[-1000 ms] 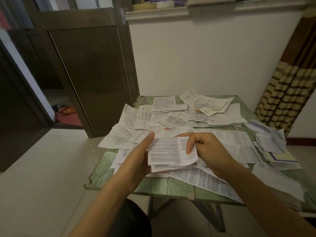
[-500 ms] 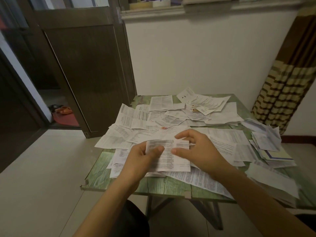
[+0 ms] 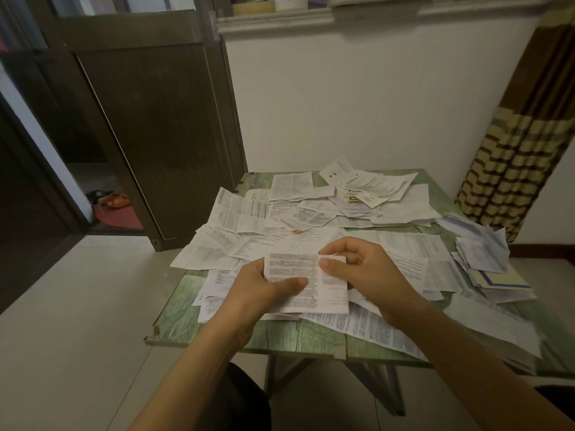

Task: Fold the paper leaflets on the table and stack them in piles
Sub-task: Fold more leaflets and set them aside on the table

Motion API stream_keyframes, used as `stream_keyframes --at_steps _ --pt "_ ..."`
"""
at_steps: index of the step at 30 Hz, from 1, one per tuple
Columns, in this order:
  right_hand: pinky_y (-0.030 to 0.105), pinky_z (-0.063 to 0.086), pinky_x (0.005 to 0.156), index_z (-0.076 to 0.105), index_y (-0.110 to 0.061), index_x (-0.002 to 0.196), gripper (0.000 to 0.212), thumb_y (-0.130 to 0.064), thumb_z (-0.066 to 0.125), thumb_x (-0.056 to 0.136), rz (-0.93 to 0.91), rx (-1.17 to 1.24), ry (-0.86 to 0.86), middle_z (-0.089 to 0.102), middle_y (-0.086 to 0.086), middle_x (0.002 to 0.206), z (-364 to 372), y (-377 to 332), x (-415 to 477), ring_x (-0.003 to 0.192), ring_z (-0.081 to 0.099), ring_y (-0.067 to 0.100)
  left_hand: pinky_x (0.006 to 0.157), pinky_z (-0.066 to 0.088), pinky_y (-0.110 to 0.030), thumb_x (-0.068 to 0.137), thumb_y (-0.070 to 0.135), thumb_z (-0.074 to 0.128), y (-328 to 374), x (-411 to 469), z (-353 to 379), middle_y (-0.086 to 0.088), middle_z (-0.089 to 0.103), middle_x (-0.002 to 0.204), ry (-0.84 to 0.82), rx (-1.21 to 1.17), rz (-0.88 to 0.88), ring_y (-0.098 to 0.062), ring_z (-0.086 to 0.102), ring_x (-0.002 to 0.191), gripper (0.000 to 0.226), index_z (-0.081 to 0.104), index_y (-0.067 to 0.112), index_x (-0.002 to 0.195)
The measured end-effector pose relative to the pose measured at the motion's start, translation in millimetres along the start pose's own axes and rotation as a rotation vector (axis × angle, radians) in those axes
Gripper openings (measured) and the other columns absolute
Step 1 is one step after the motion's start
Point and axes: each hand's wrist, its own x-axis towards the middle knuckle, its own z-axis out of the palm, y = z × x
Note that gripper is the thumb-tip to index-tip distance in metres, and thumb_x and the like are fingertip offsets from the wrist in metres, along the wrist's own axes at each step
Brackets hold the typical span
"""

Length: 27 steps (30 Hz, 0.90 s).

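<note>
1. While both your forearms reach in from the lower edge, they converge over the near side of the table [image 3: 298, 340].
2. Your left hand [image 3: 255, 293] grips the leaflet [image 3: 326, 293] at its left edge, thumb laid flat across the printed face and fingers hidden behind it.
3. Your right hand [image 3: 370, 275] pinches the leaflet's top right corner between thumb and forefinger, with the other fingers loosely curled.
4. You hold the leaflet over the table's near centre, above other sheets.
5. Beyond it, loose leaflets [image 3: 280, 219] lie scattered and overlapping across the tabletop.
6. At your right, a rough pile [image 3: 491, 269] of papers sits near the table's edge.
</note>
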Motion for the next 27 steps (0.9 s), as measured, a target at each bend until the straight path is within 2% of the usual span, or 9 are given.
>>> stream_keyframes --at_steps 3,5,7,10,15,18,19,21,27 --pt "0.017 0.051 0.066 0.07 -0.017 0.093 0.01 -0.019 0.069 0.083 -0.005 -0.203 -0.126 0.071 0.003 0.081 -4.8 -6.4 -0.6 0.073 0.065 0.008 0.088 0.053 -0.035 0.078 0.007 0.071 4.1 1.4 0.7 0.001 0.074 0.092 -0.066 0.096 -0.048 -0.017 0.07 0.089 0.019 0.067 0.018 0.094" --pt "0.012 0.05 0.058 0.07 -0.013 0.089 0.008 -0.019 0.067 0.085 0.018 -0.189 -0.154 0.071 0.005 0.081 -5.5 -8.7 -1.4 0.068 0.065 0.004 0.083 0.056 -0.033 0.08 0.008 0.069 5.8 2.2 2.0 -0.003 0.074 0.091 -0.091 0.036 -0.061 -0.019 0.071 0.087 0.016 0.066 0.014 0.095" --pt "0.008 0.043 0.047 0.067 -0.01 0.087 0.008 -0.017 0.064 0.087 0.024 -0.094 -0.039 0.069 0.004 0.077 -6.0 -7.7 -1.6 0.058 0.062 -0.002 0.075 0.059 -0.031 0.082 0.008 0.066 5.7 3.3 5.0 -0.009 0.074 0.093 -0.088 -0.099 -0.065 -0.023 0.071 0.088 0.017 0.065 0.008 0.099" --pt "0.007 0.04 0.041 0.063 -0.007 0.094 0.011 -0.016 0.058 0.091 0.044 0.033 0.123 0.066 0.001 0.077 -4.3 -2.6 -3.6 0.051 0.059 -0.006 0.074 0.059 -0.029 0.085 0.004 0.062 0.9 2.7 13.6 -0.012 0.073 0.095 -0.08 -0.185 -0.042 -0.026 0.07 0.089 0.021 0.063 0.003 0.105" --pt "0.011 0.044 0.045 0.06 -0.011 0.097 0.007 -0.011 0.058 0.091 0.065 0.151 0.155 0.068 0.001 0.082 -6.5 4.4 -10.0 0.057 0.064 -0.001 0.06 0.057 -0.023 0.087 -0.004 0.057 -2.9 -1.3 30.7 -0.011 0.074 0.086 0.05 -0.279 0.022 -0.023 0.072 0.076 0.016 0.063 0.003 0.101" --pt "0.025 0.056 0.06 0.059 -0.012 0.101 0.012 -0.009 0.06 0.089 0.081 0.16 0.173 0.071 0.001 0.085 -17.3 4.5 -12.9 0.071 0.07 0.01 0.06 0.058 -0.025 0.086 -0.002 0.059 -2.3 1.0 39.6 -0.013 0.074 0.085 0.132 -0.347 0.042 -0.026 0.072 0.076 0.018 0.063 0.0 0.104" --pt "0.029 0.058 0.063 0.059 -0.013 0.1 0.012 -0.008 0.06 0.089 0.084 0.147 0.188 0.072 0.001 0.086 -24.1 4.8 -15.0 0.073 0.07 0.013 0.063 0.059 -0.026 0.086 -0.001 0.06 -1.5 1.9 45.9 -0.013 0.074 0.086 0.122 -0.352 0.039 -0.027 0.072 0.077 0.019 0.063 0.0 0.105" --pt "0.026 0.057 0.061 0.058 -0.016 0.097 0.011 -0.01 0.061 0.088 0.071 0.082 0.239 0.071 0.002 0.089 -43.1 4.6 -22.2 0.074 0.07 0.013 0.066 0.059 -0.026 0.087 0.004 0.061 0.8 3.3 62.7 -0.012 0.074 0.087 0.065 -0.336 0.01 -0.024 0.072 0.077 0.017 0.064 0.001 0.104" --pt "0.024 0.053 0.061 0.057 -0.014 0.105 0.019 -0.012 0.061 0.087 0.114 -0.016 0.394 0.065 0.005 0.093 -128.2 5.5 -59.2 0.082 0.066 0.02 0.053 0.051 -0.017 0.088 0.018 0.063 -1.1 21.5 131.0 -0.006 0.07 0.077 -0.092 -0.136 0.003 -0.007 0.063 0.059 0.019 0.064 0.0 0.095"
